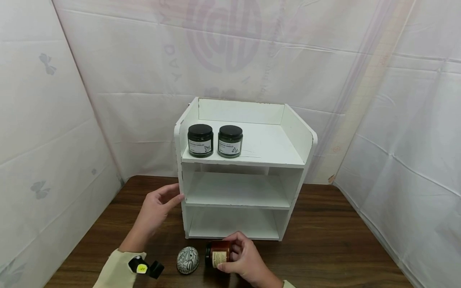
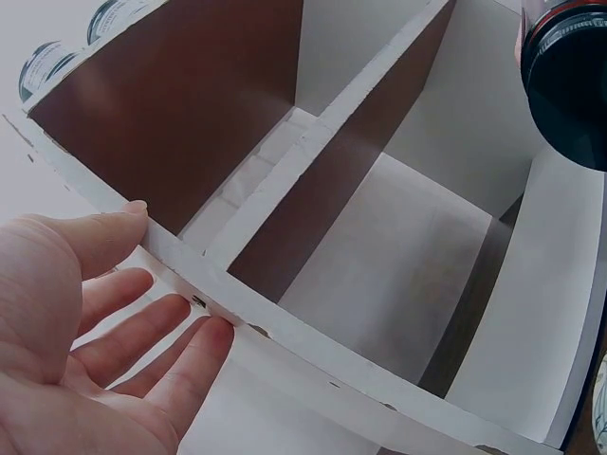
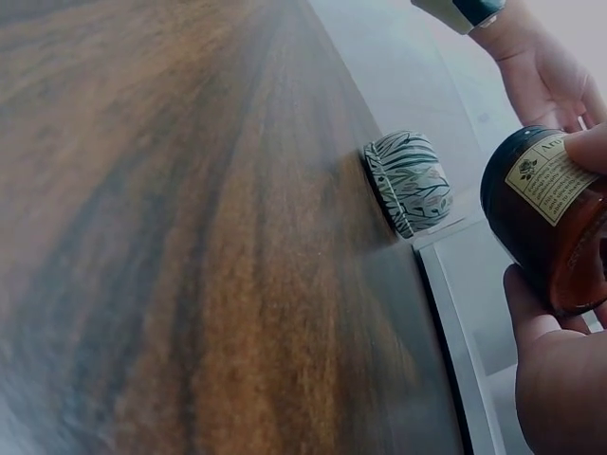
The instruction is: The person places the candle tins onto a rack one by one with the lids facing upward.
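Note:
My right hand [image 1: 248, 260] grips an amber glass candle jar [image 1: 220, 253] with a black lid and cream label. The jar is tipped sideways, lid toward the left, in front of a white three-tier shelf [image 1: 235, 206]. In the right wrist view, fingers and thumb surround the jar [image 3: 555, 209]. My left hand [image 1: 155, 212] touches the shelf's left side panel; the left wrist view has its thumb [image 2: 114, 235] at the front edge and fingertips against the outer face. A round tin [image 1: 187, 260] with a black-and-white leaf pattern sits left of the jar.
Two dark green candle jars with black lids, one at the left [image 1: 200, 141] and another beside it [image 1: 230, 141], stand on the shelf's top tier. The shelf stands on a dark wooden table [image 1: 331, 240]. White patterned cloth [image 1: 144, 60] hangs behind and on both sides.

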